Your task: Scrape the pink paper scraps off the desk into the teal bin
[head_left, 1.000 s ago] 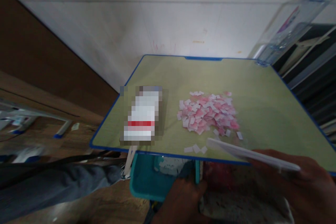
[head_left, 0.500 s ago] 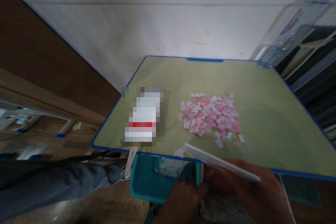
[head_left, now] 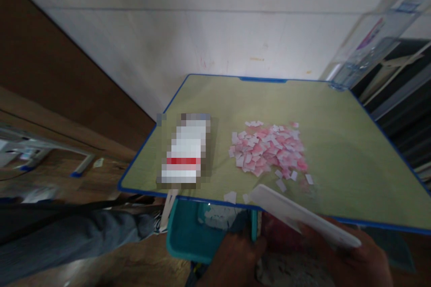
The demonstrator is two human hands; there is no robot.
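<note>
My right hand (head_left: pixel 357 251) is closed around a thin white flat piece (head_left: pixel 303 213), tilted over the front edge of the table (head_left: pixel 346 143). I cannot tell what the piece is. Behind it on the table lies a loose pile of small pink and white paper pieces (head_left: pixel 269 148). Two paper scraps (head_left: pixel 230 197) sit at the front edge, near the white piece's tip. Below the table, my left hand (head_left: pixel 237 255) has its fingers curled at the right rim of a teal bin (head_left: pixel 188 233). White bits (head_left: pixel 218 216) show inside the bin.
A blurred-out phone-like object (head_left: pixel 185 152) rests on the table's left side. At the back right corner stands a large clear plastic bottle (head_left: pixel 367 49). A pale wall (head_left: pixel 215 40) borders the table's far edge, with a brown panel (head_left: pixel 60 63) at left.
My right hand has moved right and slightly down with the white piece, whose broad face now shows more. A second scrap is now visible at the front edge. My left hand stays put.
</note>
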